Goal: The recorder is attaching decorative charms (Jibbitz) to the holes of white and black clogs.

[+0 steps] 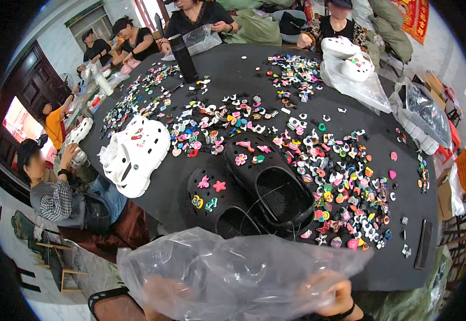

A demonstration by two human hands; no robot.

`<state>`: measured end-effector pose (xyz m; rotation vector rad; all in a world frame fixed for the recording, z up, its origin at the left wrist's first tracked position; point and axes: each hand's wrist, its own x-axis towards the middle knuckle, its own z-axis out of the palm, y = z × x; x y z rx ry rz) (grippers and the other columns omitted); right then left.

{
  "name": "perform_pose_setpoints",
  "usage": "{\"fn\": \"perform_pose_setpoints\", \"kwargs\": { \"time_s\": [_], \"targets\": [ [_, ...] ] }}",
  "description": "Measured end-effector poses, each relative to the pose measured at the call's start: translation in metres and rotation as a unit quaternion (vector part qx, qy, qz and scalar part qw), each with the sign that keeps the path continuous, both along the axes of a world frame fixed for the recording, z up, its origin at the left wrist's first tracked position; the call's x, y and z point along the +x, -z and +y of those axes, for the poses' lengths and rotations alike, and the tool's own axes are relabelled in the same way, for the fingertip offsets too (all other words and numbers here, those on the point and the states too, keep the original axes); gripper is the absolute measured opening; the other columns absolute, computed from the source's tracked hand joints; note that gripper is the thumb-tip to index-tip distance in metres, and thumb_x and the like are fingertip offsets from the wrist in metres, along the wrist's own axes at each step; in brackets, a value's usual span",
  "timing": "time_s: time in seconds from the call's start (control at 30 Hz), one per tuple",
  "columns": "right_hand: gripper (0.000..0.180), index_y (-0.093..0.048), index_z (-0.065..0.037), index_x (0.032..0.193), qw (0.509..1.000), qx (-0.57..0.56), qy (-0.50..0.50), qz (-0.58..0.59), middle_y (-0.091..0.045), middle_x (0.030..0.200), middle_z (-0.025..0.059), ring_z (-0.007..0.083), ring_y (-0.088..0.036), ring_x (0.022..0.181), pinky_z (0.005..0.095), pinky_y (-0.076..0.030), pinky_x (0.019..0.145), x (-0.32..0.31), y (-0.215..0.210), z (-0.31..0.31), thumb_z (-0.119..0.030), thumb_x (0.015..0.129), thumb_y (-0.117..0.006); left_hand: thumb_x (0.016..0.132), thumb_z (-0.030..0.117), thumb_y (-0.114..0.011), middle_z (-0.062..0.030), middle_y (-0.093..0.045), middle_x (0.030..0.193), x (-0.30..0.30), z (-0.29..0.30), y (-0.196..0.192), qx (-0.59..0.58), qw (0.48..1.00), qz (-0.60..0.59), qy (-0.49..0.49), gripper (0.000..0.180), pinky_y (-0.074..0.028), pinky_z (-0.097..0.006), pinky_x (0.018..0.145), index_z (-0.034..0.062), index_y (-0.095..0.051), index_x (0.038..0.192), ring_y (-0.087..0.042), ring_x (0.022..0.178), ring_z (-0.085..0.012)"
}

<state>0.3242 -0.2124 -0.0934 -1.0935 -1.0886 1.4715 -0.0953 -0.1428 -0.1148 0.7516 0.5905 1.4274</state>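
A clear plastic bag [211, 267] spreads between my two hands at the near edge of the table. My right hand [332, 294] is closed on its right side, partly covered by the film. Through the hazy plastic, my left hand [163, 291] shows at the left side, apparently gripping the bag; its fingers are blurred. Just beyond the bag sit two black clogs, a left one [195, 192] and a right one [254, 163], side by side with their openings toward me. Colourful charms, among them a pink flower [241, 159] and a pink starfish [219, 186], decorate their toes.
Loose shoe charms [345, 198] lie in heaps across the black table [227, 69]. White clogs [139, 152] stand at the left; another white pair [357, 67] rests on plastic at the far right. A black bottle [184, 59] stands farther back. Several people sit around the table.
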Motion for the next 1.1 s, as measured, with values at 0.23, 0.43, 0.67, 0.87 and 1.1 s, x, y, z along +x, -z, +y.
{"fn": "perform_pose_setpoints", "kwargs": {
  "time_s": [0.23, 0.43, 0.67, 0.87, 1.1],
  "targets": [
    [0.043, -0.055, -0.006, 0.097, 0.995, 0.025, 0.098, 0.019, -0.062, 0.092, 0.007, 0.0174, -0.06, 0.082, 0.0311, -0.049, 0.077, 0.051, 0.027, -0.03, -0.005, 0.067, -0.086, 0.085, 0.016, -0.071, -0.0154, -0.053, 0.137, 0.028, -0.013, -0.014, -0.017, 0.997, 0.072, -0.005, 0.065, -0.041, -0.042, 0.104, 0.0035, -0.042, 0.142, -0.055, 0.119, -0.0241],
    [0.049, -0.05, -0.008, 0.104, 0.937, 0.319, 0.133, 0.045, -0.069, 0.093, 0.0197, 0.0334, -0.066, 0.074, 0.045, -0.054, 0.072, 0.056, 0.044, -0.03, 0.01, 0.067, -0.077, 0.084, 0.015, -0.073, -0.0155, -0.053, 0.137, 0.051, -0.021, -0.048, -0.019, 0.991, 0.13, -0.005, 0.066, -0.042, -0.042, 0.103, 0.0034, -0.043, 0.142, -0.056, 0.119, -0.0241],
    [0.01, -0.073, -0.001, 0.077, 0.963, 0.207, 0.152, -0.077, -0.07, 0.08, 0.0198, 0.0285, -0.066, 0.075, 0.0346, -0.05, 0.069, 0.045, 0.002, 0.001, -0.007, 0.069, -0.074, 0.064, 0.016, -0.09, -0.0195, -0.062, 0.116, 0.075, -0.012, -0.058, -0.072, 0.944, 0.321, -0.04, 0.105, -0.053, -0.036, 0.084, -0.0017, -0.027, 0.147, -0.066, 0.093, -0.0294],
    [0.059, -0.069, 0.005, 0.101, 0.929, 0.295, 0.009, -0.221, -0.064, 0.076, 0.0142, 0.0288, -0.06, 0.072, 0.039, -0.047, 0.071, 0.063, -0.006, 0.01, -0.018, 0.053, -0.094, 0.064, 0.013, -0.09, -0.0182, -0.068, 0.11, -0.036, -0.035, -0.056, 0.212, 0.754, 0.588, 0.2, 0.093, -0.052, -0.037, 0.083, -0.0011, -0.043, 0.143, -0.067, 0.1, -0.0297],
    [0.054, -0.068, -0.009, 0.113, 0.826, 0.326, -0.012, -0.459, -0.058, 0.073, 0.0058, 0.0232, -0.058, 0.073, 0.0401, -0.046, 0.068, 0.053, -0.025, 0.02, -0.013, 0.061, -0.083, 0.057, 0.001, -0.075, -0.0143, -0.066, 0.1, 0.037, -0.011, -0.08, 0.234, 0.662, 0.712, -0.003, 0.057, -0.047, -0.034, 0.072, 0.0105, -0.072, 0.113, -0.061, 0.081, -0.0324]
  ]
}}
